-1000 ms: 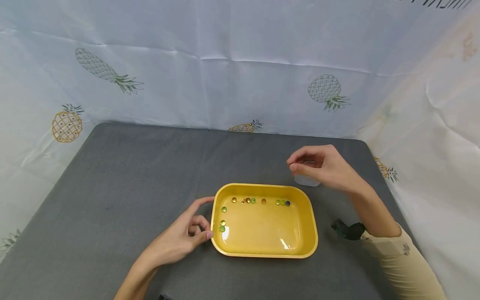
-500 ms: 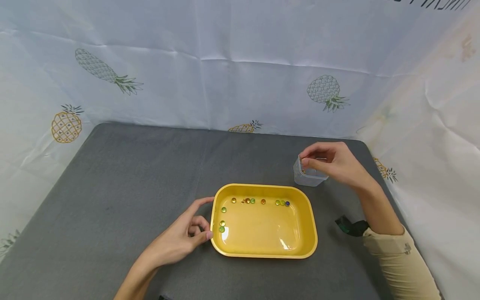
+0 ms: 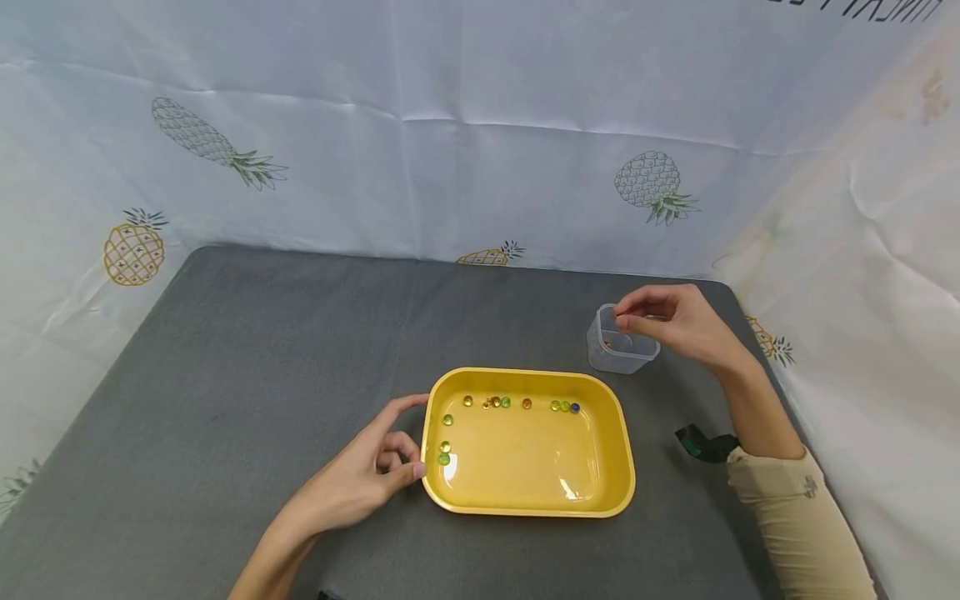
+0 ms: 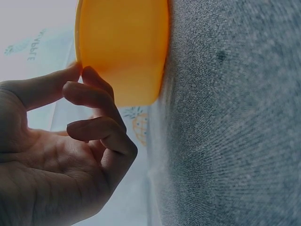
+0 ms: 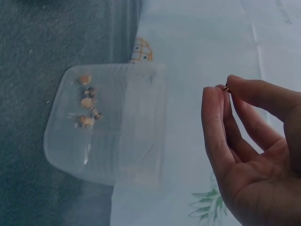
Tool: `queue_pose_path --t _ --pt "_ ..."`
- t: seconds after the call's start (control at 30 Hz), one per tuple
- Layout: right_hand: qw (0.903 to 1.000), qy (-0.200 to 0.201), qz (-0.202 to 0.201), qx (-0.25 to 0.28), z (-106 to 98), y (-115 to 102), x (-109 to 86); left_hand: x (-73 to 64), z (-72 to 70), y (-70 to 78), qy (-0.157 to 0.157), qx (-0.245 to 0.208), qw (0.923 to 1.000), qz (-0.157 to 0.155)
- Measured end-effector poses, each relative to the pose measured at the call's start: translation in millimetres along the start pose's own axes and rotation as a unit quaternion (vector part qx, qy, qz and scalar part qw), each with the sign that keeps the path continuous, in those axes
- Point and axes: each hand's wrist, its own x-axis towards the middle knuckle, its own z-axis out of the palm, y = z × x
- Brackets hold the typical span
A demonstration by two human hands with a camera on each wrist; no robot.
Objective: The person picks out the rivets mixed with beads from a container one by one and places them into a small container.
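My left hand (image 3: 367, 471) holds the left side of a yellow tray (image 3: 525, 510), thumb at the near part of its rim and index finger further back. In the left wrist view the thumb and a fingertip meet at the rim of the orange-looking wall. My right hand (image 3: 667, 321) is over a small clear plastic container (image 3: 618, 362) behind the tray's right corner. Its thumb and fingertips pinch a tiny brass-coloured bead-like piece (image 5: 226, 88). Several copper-coloured small pieces (image 5: 87, 102) show through the container's wall in the right wrist view.
Glassy green and yellow beads (image 3: 447, 420), amber ones and a dark blue bead (image 3: 575, 408) lie along the tray's back and left sides. The table has a grey cloth (image 3: 300, 350). A pineapple-print curtain (image 3: 495, 192) stands behind and at the sides.
My right hand has moved rightward from the container's left edge to over its opening, uncovering more of it. My left hand and the tray stay put.
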Motion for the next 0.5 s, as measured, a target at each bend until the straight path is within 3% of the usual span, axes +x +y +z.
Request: queue_pose_path --t 0.5 --pt "0.9994 -0.001 0.022 -0.025 2.4 23.0 6.2 -0.8 -0.2 -0.1 -0.002 0.001 1.0000 0.006"
